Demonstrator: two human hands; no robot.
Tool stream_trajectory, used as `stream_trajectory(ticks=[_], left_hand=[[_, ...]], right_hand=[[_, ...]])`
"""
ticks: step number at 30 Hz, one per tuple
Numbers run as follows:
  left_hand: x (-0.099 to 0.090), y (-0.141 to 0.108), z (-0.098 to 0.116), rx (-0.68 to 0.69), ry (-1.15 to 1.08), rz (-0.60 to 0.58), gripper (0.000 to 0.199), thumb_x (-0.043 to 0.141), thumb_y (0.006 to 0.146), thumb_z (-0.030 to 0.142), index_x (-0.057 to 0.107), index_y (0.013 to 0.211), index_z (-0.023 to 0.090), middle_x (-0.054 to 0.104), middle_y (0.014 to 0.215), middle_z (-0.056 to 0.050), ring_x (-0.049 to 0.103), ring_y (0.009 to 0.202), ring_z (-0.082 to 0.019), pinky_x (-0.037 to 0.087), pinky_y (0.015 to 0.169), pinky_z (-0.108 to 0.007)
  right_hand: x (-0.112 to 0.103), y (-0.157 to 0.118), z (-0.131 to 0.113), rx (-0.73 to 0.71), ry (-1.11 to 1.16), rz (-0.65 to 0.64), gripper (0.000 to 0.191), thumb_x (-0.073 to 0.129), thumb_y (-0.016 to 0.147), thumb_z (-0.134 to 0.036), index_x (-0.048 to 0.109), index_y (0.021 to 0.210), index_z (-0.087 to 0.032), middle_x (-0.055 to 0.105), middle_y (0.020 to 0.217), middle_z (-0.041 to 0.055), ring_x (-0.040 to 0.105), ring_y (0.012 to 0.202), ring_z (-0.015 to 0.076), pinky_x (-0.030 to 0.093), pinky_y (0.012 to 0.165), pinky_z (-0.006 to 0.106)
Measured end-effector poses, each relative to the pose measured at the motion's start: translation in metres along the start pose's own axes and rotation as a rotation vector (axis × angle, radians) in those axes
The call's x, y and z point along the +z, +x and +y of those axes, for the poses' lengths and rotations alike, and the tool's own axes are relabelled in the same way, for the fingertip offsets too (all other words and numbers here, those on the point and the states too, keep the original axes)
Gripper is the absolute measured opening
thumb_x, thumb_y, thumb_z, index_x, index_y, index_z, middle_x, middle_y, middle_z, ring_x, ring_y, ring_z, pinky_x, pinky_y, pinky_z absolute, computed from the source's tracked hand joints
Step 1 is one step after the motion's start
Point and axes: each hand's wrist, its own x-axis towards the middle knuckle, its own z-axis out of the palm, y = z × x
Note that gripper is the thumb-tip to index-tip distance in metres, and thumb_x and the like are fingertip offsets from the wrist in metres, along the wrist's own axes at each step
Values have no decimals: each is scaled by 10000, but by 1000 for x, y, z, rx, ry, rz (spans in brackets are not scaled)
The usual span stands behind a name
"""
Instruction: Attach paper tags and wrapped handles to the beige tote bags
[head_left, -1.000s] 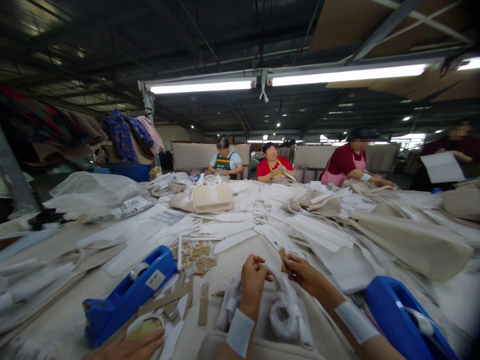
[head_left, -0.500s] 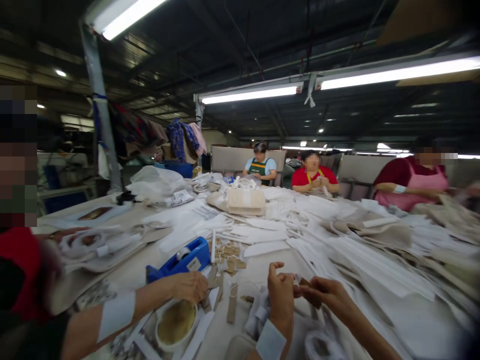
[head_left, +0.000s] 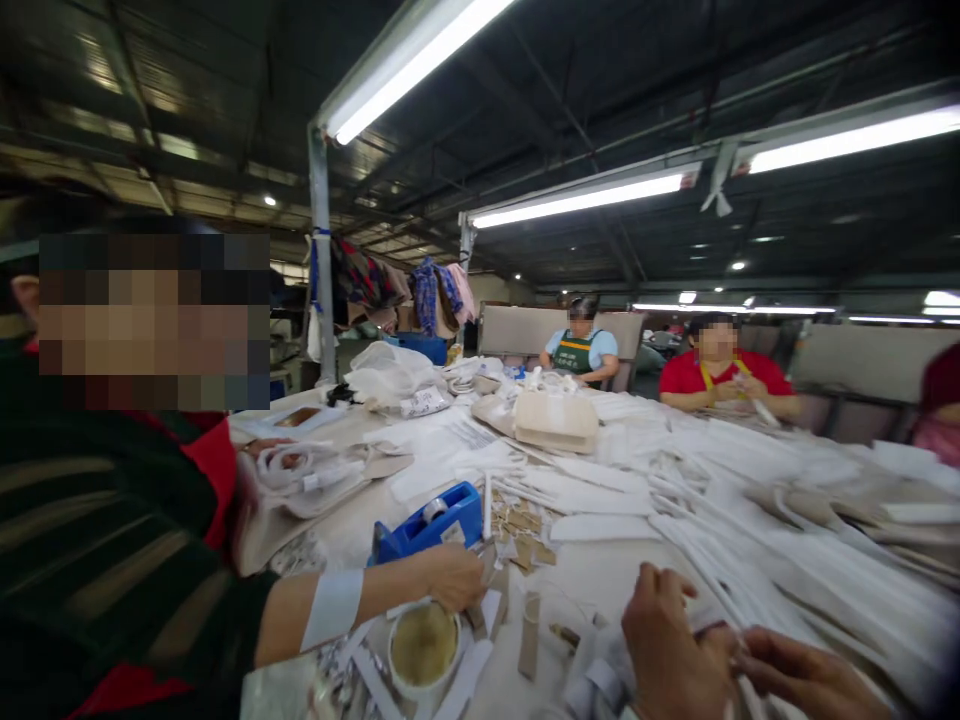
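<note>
At the lower right, my left hand [head_left: 675, 640] is closed, its fingers bent in towards my other hand. My right hand [head_left: 806, 670] pinches close beside it, the fingertips nearly meeting. What lies between them is mostly hidden; a bit of pale, see-through material shows there. White rolled strips [head_left: 596, 680] lie just left of my left hand. Further left are a flat brown strip [head_left: 529, 635] and a round tub [head_left: 424, 648] of yellowish stuff. A co-worker's hand [head_left: 456, 577] is closed above the tub, near small brown card pieces.
A blue tape dispenser [head_left: 431, 525] stands behind the co-worker's hand. Small brown pieces [head_left: 525, 525] are scattered beside it. White sheets and strips [head_left: 750, 520] cover much of the table, with a beige bundle [head_left: 556, 420] further back. A co-worker [head_left: 135, 520] leans close on my left; others sit opposite.
My view has turned left, so everything sits further right. The brown piece seen in my right fingers before no longer shows clearly. The co-worker's hand stays by the tub.
</note>
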Motion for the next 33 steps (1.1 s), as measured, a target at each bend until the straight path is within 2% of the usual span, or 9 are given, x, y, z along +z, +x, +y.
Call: stream_trajectory(ticks=[2, 4, 6, 9, 12, 16, 23, 30, 33], left_hand=[[-1, -2, 4, 10, 47, -35, 62, 608, 661, 158, 628, 706, 195, 623, 769, -27, 547, 731, -179, 409, 717, -314], [-2, -2, 8, 102, 5, -74, 77, 598, 691, 158, 580, 620, 183, 585, 688, -2, 522, 688, -148, 390, 686, -284], [-2, 1, 9, 160, -166, -153, 86, 613, 735, 217, 598, 661, 177, 598, 718, -9, 536, 700, -142, 404, 669, -262], [-1, 9, 1, 76, -390, -270, 227, 481, 873, 330, 621, 927, 160, 650, 849, -55, 581, 710, -150, 452, 608, -247], [5, 13, -16, 58, -162, -310, 276, 380, 897, 207, 594, 1059, 147, 670, 982, -94, 620, 829, -170, 495, 716, -281], [12, 12, -33, 99, 76, -332, 316, 463, 735, 19, 657, 958, 131, 661, 1023, -105, 573, 1028, -204, 416, 959, -327], [9, 8, -24, 180, 192, -431, 378, 481, 744, 43, 722, 992, 194, 658, 1020, -58, 514, 1061, -205, 383, 1000, -307], [10, -1, -25, 276, 394, -489, 396, 460, 803, 93, 751, 1022, 246, 623, 1051, -99, 451, 1080, -248, 427, 927, -320], [14, -1, -34, 222, 295, -488, 392, 487, 744, 48, 761, 952, 237, 621, 1065, -108, 426, 1124, -265, 399, 988, -368]], right_hand=[[1, -13, -12, -55, 54, 3, 311, 730, 623, -459, 751, 808, -210, 722, 826, 91, 656, 842, 284, 519, 778, 359], [5, -24, -25, -136, -7, 83, 371, 750, 597, -421, 740, 910, -223, 718, 938, 90, 642, 912, 288, 504, 820, 383], [9, -30, -36, -208, -98, 118, 293, 736, 632, -414, 746, 855, -225, 708, 945, 74, 625, 918, 274, 481, 835, 373], [14, -31, -39, -206, -26, 140, 266, 668, 714, -448, 730, 688, -191, 681, 749, 46, 609, 780, 232, 461, 780, 345], [16, -31, -30, -106, 159, 258, 344, 690, 676, -499, 739, 687, -159, 639, 624, 26, 568, 653, 196, 441, 698, 328], [17, -39, -26, -41, 265, 393, 405, 736, 620, -545, 756, 707, -151, 661, 654, 41, 578, 669, 202, 443, 698, 329], [20, -54, -43, -99, 207, 583, 379, 703, 684, -545, 727, 662, -167, 677, 705, 54, 611, 765, 241, 482, 715, 341], [25, -54, -29, -46, 307, 607, 370, 762, 653, -431, 769, 929, -184, 755, 931, 60, 649, 962, 282, 473, 928, 397], [24, -50, -17, -34, 321, 681, 410, 748, 652, -456, 756, 939, -163, 757, 927, 74, 663, 947, 279, 507, 882, 384]])
